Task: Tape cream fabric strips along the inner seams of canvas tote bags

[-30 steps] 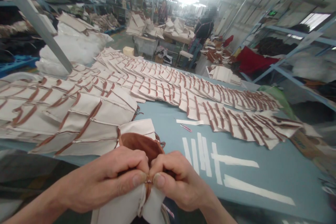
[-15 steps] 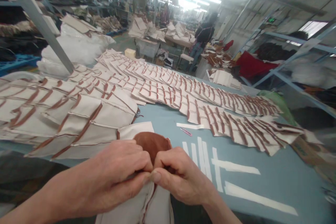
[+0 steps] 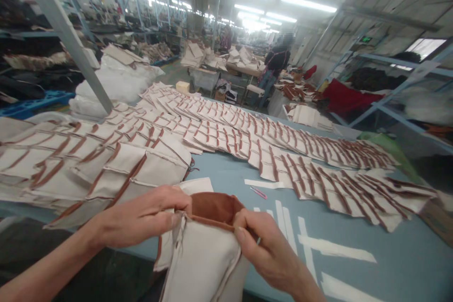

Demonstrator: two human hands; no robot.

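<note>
A cream fabric piece (image 3: 203, 257) with a brown lining hangs at the near edge of the table, its top edge spread so that the brown inside shows. My left hand (image 3: 145, 217) is closed on the left end of that edge, thumb in front. At the right end, my right hand (image 3: 265, 240) pinches the brown-trimmed rim between thumb and fingers. Several white strips (image 3: 336, 248) lie on the table to the right of my right hand. Beyond them rests a pink-handled small tool (image 3: 259, 192), perhaps a thread snipper.
Rows of overlapping cream pieces with brown seams (image 3: 226, 139) cover much of the blue table (image 3: 219, 167). A metal post (image 3: 71, 37) rises at the left. Farther back, a person (image 3: 276, 61) stands by another table, and a shelf rack (image 3: 392, 113) is at the right.
My hands have moved apart from a pinch together at the middle of the rim to its two ends. The fabric piece is now pulled wide. The head view has shifted slightly.
</note>
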